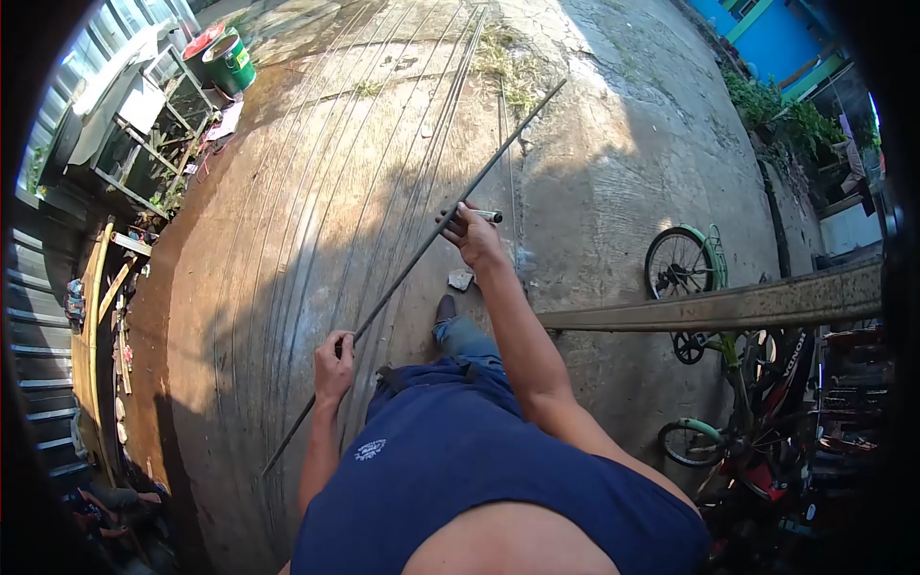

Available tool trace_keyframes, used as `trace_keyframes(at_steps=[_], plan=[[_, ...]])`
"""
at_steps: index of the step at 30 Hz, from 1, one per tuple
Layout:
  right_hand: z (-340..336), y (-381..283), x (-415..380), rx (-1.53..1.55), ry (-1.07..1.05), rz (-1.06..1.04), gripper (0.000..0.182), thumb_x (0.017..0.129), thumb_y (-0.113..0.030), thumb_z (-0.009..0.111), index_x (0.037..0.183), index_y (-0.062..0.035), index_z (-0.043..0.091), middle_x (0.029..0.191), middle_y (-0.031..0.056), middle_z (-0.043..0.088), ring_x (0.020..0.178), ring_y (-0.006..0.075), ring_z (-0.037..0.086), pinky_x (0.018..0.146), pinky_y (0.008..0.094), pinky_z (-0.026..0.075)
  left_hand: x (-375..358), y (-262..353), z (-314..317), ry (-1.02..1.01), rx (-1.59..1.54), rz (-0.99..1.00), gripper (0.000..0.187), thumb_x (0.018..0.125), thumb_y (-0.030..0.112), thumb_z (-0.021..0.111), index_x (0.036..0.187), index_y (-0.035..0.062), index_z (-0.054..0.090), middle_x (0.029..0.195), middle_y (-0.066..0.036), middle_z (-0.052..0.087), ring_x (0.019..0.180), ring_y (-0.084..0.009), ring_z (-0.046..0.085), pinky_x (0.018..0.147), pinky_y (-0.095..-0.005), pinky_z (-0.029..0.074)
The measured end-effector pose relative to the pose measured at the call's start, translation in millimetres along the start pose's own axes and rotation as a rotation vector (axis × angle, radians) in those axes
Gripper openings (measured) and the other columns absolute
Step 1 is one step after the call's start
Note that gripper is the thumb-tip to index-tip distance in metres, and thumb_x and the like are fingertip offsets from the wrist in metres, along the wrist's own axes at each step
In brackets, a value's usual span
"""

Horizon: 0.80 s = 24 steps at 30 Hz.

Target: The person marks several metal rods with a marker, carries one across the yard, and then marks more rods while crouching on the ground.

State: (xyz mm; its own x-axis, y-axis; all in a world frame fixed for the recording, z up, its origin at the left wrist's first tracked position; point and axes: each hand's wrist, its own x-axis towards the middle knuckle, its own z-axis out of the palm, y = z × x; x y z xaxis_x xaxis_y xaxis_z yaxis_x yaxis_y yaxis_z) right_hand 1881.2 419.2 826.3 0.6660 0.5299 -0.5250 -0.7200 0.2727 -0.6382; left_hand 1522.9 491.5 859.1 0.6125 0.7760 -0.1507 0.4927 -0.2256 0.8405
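Observation:
A long, thin, dark metal rod (402, 276) runs diagonally in front of my body, from lower left to upper right. My left hand (334, 369) is closed around its lower part. Farther up, my right hand (471, 238) has its fingertips on the rod. The same hand also holds a short, pale marker-like stick (487, 216) with a dark end, pointing right. Several long thin rods (450, 101) lie on the concrete below, stretching away from me. Near my shoe (446, 309) sits a pale stone chunk (460, 280).
A long metal beam (709, 311) crosses at right, above the ground. Around it stand a green bicycle (711, 257) and a red-and-black motorcycle (781, 383). At upper left are a green can (228, 65) and a metal frame (144, 144); bamboo poles (96, 316) lean along the left wall.

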Motion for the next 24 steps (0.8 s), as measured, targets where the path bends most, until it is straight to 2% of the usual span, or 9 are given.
trace_keyframes(at_steps=[5,10,14,15,17,22,24], plan=[[27.4,-80.5,113.5,-0.047,-0.008,0.013,0.026,0.103,-0.014,0.059,0.127,-0.0072,0.052,0.106,0.0171,0.072,0.094,0.0311,0.075,0.077,0.0445,0.064,119.8,42.7,45.5,0.004,-0.062,0.012,0.023,0.103,0.019,0.059,0.100,-0.0012,0.068,0.071,-0.005,0.061,0.064,-0.0137,0.056,0.061,-0.0324,0.045],[79.4,-159.9,236.8,-0.119,-0.044,0.015,0.032,0.103,-0.015,0.060,0.133,-0.0049,0.052,0.105,0.0165,0.073,0.095,0.0291,0.075,0.075,0.0420,0.064,252.8,96.7,75.8,0.009,-0.059,-0.050,0.021,0.104,0.018,0.059,0.100,-0.0003,0.068,0.072,-0.004,0.061,0.065,-0.0121,0.056,0.062,-0.0300,0.045],[119.1,-219.2,346.3,-0.144,-0.022,-0.016,0.036,0.103,-0.013,0.059,0.136,-0.0014,0.049,0.106,0.0172,0.072,0.093,0.0286,0.075,0.073,0.0390,0.065,387.1,99.5,114.3,-0.041,-0.152,-0.025,0.020,0.104,0.018,0.059,0.102,-0.0004,0.067,0.073,-0.002,0.060,0.066,-0.0109,0.057,0.063,-0.0286,0.046],[125.3,-232.1,379.5,-0.134,-0.015,-0.056,0.036,0.101,-0.009,0.059,0.133,0.0042,0.048,0.101,0.0192,0.072,0.087,0.0287,0.076,0.067,0.0389,0.067,427.5,101.8,126.9,-0.050,-0.177,-0.039,0.020,0.104,0.018,0.059,0.101,-0.0003,0.067,0.074,-0.002,0.060,0.067,-0.0105,0.056,0.063,-0.0280,0.046],[137.7,-260.3,443.9,-0.113,-0.001,-0.076,0.035,0.102,-0.008,0.059,0.132,0.0047,0.049,0.102,0.0194,0.071,0.087,0.0289,0.076,0.067,0.0388,0.067,502.4,106.9,140.5,-0.074,-0.189,-0.053,0.019,0.104,0.017,0.059,0.100,-0.0002,0.066,0.075,-0.001,0.060,0.067,-0.0101,0.056,0.063,-0.0275,0.046],[168.1,-356.0,581.4,-0.107,0.067,-0.131,0.031,0.102,-0.006,0.058,0.129,0.0059,0.049,0.102,0.0211,0.069,0.087,0.0312,0.075,0.067,0.0384,0.068,672.3,178.5,184.4,-0.159,-0.238,-0.022,0.019,0.105,0.018,0.058,0.100,0.0009,0.065,0.073,0.000,0.055,0.065,-0.0091,0.051,0.060,-0.0276,0.043],[179.0,-392.6,628.0,-0.092,0.090,-0.150,0.028,0.101,-0.005,0.058,0.126,0.0056,0.050,0.101,0.0199,0.068,0.086,0.0316,0.075,0.067,0.0398,0.068,729.7,207.8,196.7,-0.175,-0.139,0.037,0.019,0.105,0.017,0.057,0.100,0.0011,0.065,0.072,0.001,0.054,0.064,-0.0082,0.049,0.059,-0.0265,0.041]])
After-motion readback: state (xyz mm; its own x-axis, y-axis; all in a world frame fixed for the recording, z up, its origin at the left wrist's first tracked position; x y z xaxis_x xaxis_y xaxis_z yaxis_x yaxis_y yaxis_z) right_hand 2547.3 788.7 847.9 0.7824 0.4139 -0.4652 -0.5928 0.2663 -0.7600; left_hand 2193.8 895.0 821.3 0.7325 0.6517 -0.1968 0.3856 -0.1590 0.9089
